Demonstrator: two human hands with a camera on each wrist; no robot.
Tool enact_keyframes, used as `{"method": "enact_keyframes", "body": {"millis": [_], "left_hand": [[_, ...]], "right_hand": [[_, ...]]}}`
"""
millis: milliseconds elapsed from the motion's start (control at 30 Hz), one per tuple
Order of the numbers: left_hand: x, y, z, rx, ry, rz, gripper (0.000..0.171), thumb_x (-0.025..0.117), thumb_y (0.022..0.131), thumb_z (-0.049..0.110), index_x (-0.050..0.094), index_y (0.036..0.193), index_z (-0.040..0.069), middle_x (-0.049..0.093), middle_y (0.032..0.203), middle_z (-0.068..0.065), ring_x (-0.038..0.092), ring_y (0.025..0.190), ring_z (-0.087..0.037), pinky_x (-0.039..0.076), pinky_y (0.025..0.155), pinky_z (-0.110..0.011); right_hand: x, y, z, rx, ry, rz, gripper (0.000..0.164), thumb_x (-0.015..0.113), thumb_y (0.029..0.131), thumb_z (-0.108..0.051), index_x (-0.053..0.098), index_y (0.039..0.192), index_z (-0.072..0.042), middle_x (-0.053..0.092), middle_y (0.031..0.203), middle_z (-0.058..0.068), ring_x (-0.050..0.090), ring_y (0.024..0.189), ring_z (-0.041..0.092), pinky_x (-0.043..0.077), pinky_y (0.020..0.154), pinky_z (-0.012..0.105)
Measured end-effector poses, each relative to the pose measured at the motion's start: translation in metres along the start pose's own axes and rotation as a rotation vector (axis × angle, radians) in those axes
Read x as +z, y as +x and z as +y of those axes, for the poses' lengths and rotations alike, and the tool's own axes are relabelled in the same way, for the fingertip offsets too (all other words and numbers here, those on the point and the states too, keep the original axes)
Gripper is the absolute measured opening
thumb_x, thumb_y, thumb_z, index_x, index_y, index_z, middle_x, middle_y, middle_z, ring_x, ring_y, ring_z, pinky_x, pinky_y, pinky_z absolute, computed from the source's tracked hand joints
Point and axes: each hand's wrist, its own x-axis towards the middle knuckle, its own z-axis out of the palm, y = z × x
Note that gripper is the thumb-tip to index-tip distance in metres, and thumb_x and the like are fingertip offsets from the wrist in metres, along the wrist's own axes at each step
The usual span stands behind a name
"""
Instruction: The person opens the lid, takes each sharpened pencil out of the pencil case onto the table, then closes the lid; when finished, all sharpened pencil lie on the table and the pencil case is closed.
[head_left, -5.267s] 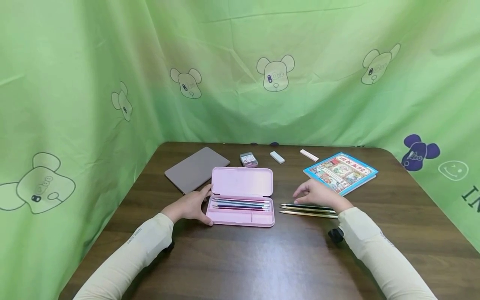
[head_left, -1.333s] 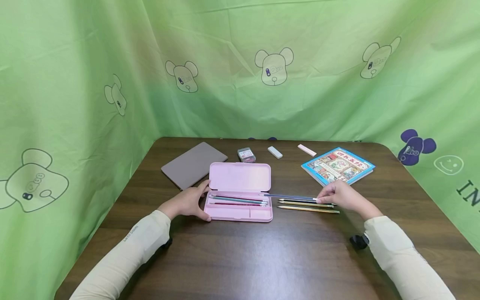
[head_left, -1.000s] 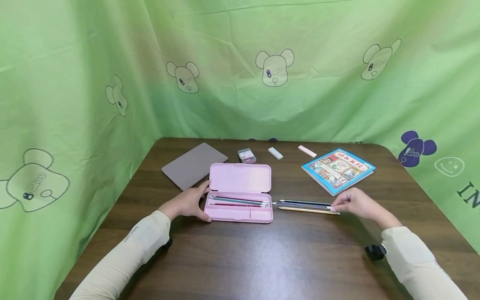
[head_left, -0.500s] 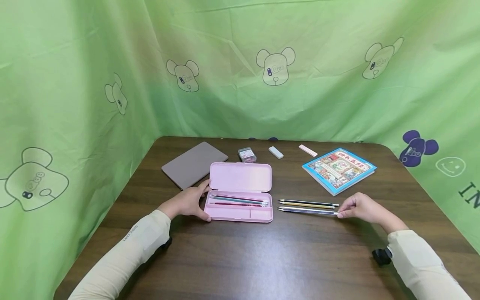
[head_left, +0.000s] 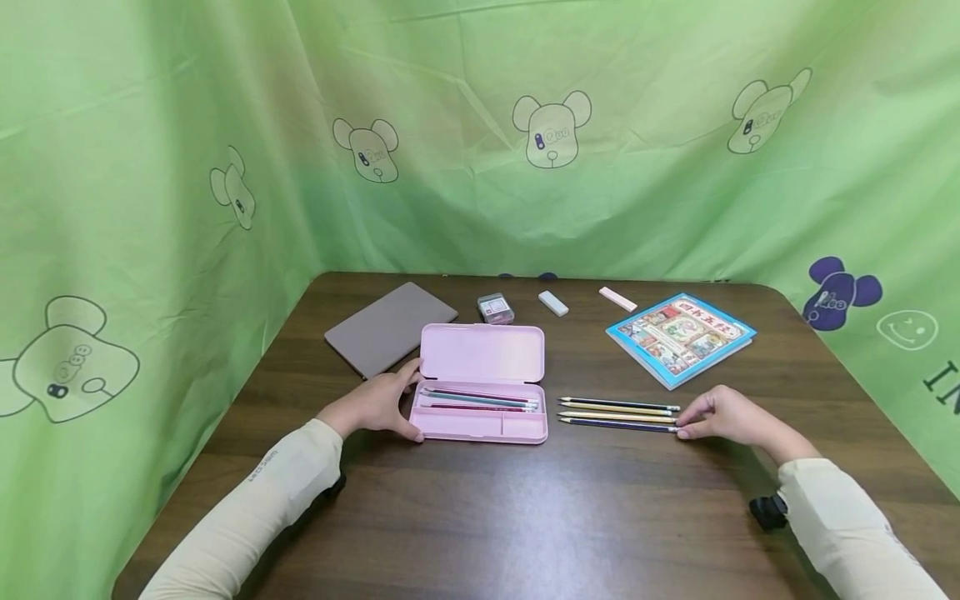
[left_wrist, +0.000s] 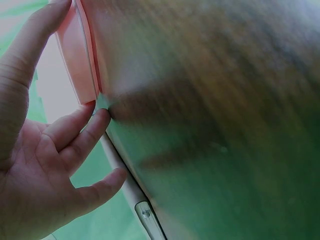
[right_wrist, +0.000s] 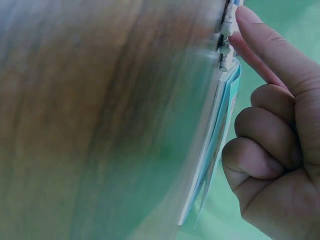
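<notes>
The left hand (head_left: 375, 407) grips the left end of an open pink pencil case (head_left: 463, 427), its thumb at the near corner and fingers at the far side. In the left wrist view the thumb and a fingertip touch the case (left_wrist: 79, 55). Red and teal pencils (head_left: 480, 401) lie in the long compartment. To the right, several pencils (head_left: 618, 407) lie side by side on the table. At the eraser end of the nearest, a dark blue pencil (head_left: 615, 424), the right hand (head_left: 731, 421) pinches with thumb and index finger; its other fingers curl in, per the right wrist view.
A grey laptop-like slab (head_left: 390, 329) lies behind the left hand. Farther back are a small clear box (head_left: 495, 309), a white eraser-like block (head_left: 553, 303) and a pale pink strip (head_left: 618, 299). A blue-bordered book (head_left: 681, 337) lies behind the right hand.
The right hand has taken the blue pencil out of the case and brought it rightward and nearer, to the near side of the row. The left hand keeps its place on the case.
</notes>
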Motion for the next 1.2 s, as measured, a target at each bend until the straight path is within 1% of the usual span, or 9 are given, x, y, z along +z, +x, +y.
{"method": "enact_keyframes", "body": {"millis": [133,367,600,700,833,900,967,1200], "left_hand": [[-0.001,0.0,0.001,-0.001,-0.004,0.0,0.121,0.085,0.056,0.045,0.016,0.145,0.002,0.056,0.13,-0.006,0.054,0.116,-0.025,0.041,0.098,-0.043],[-0.002,0.0,0.001,-0.008,0.006,0.0,0.12,0.085,0.057,0.045,0.016,0.146,0.002,0.056,0.13,-0.006,0.054,0.115,-0.025,0.041,0.098,-0.043],[-0.001,0.0,0.002,-0.027,0.009,-0.016,0.12,0.085,0.057,0.046,0.016,0.146,0.004,0.055,0.131,-0.006,0.053,0.117,-0.024,0.04,0.1,-0.043],[-0.001,0.0,0.002,-0.031,0.009,-0.021,0.12,0.085,0.057,0.046,0.016,0.146,0.004,0.055,0.131,-0.007,0.052,0.117,-0.024,0.04,0.1,-0.043],[-0.001,0.0,0.002,-0.034,0.007,-0.019,0.12,0.085,0.057,0.046,0.016,0.146,0.004,0.055,0.131,-0.006,0.052,0.118,-0.024,0.039,0.101,-0.043],[-0.001,0.0,0.002,-0.034,0.007,-0.018,0.12,0.085,0.057,0.046,0.016,0.146,0.004,0.055,0.131,-0.007,0.052,0.118,-0.024,0.039,0.101,-0.043],[-0.001,-0.001,0.002,-0.038,0.005,-0.017,0.121,0.085,0.057,0.046,0.016,0.146,0.004,0.055,0.13,-0.008,0.052,0.118,-0.024,0.039,0.101,-0.043],[-0.001,-0.001,0.002,-0.021,0.004,-0.011,0.121,0.085,0.057,0.046,0.016,0.146,0.003,0.055,0.131,-0.008,0.053,0.117,-0.025,0.04,0.1,-0.043]], "right_hand": [[-0.002,0.0,-0.001,-0.016,0.026,0.005,0.024,0.074,0.077,-0.025,0.073,0.089,-0.004,0.073,0.087,0.008,0.054,0.069,-0.005,0.044,0.061,0.019],[-0.002,0.005,-0.005,-0.033,0.03,0.027,0.022,0.073,0.077,-0.026,0.074,0.087,-0.006,0.073,0.082,0.002,0.056,0.07,-0.005,0.047,0.064,0.019],[0.0,0.013,-0.011,-0.07,0.042,0.03,0.022,0.072,0.079,-0.024,0.074,0.089,-0.004,0.072,0.076,0.0,0.05,0.066,-0.007,0.044,0.06,0.018],[0.003,0.018,-0.015,-0.092,0.059,0.028,0.021,0.072,0.079,-0.023,0.074,0.088,-0.004,0.07,0.071,0.0,0.046,0.061,-0.006,0.042,0.056,0.018],[0.007,0.028,-0.021,-0.13,0.048,0.023,0.02,0.072,0.079,-0.025,0.074,0.087,-0.006,0.07,0.072,-0.001,0.047,0.061,-0.005,0.042,0.056,0.019],[0.009,0.033,-0.026,-0.146,0.039,0.019,0.02,0.072,0.08,-0.026,0.074,0.087,-0.007,0.072,0.078,-0.001,0.051,0.064,-0.005,0.044,0.058,0.019],[0.011,0.038,-0.03,-0.155,0.041,0.013,0.021,0.071,0.08,-0.027,0.074,0.087,-0.007,0.072,0.079,0.0,0.054,0.066,-0.004,0.046,0.059,0.02],[0.017,0.058,-0.048,-0.135,0.043,0.017,0.022,0.072,0.08,-0.029,0.073,0.089,-0.009,0.072,0.084,0.0,0.057,0.071,-0.002,0.047,0.064,0.021]]}}
